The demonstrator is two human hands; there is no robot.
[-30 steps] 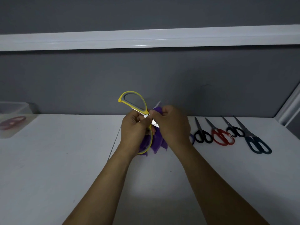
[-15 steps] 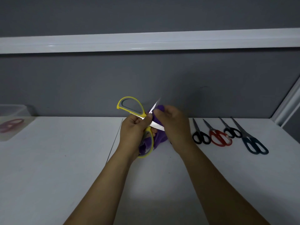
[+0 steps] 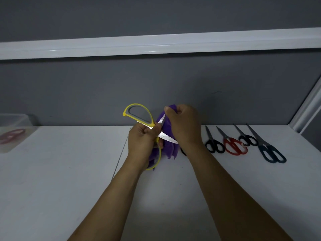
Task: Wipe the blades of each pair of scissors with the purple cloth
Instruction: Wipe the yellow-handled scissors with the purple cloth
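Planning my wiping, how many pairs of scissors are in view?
7: yellow-handled scissors in the left hand; right on the white table, black pair, red pair, small black pair, dark blue pair; dark handle mostly hidden behind right wrist; blurry pink pair far left.

Open desk (image 3: 69, 180) along the near edge and left half leaves room to pass. A row of scissors (image 3: 234, 146) crowds the far right edge; a clear container (image 3: 12, 134) fills the far left corner.
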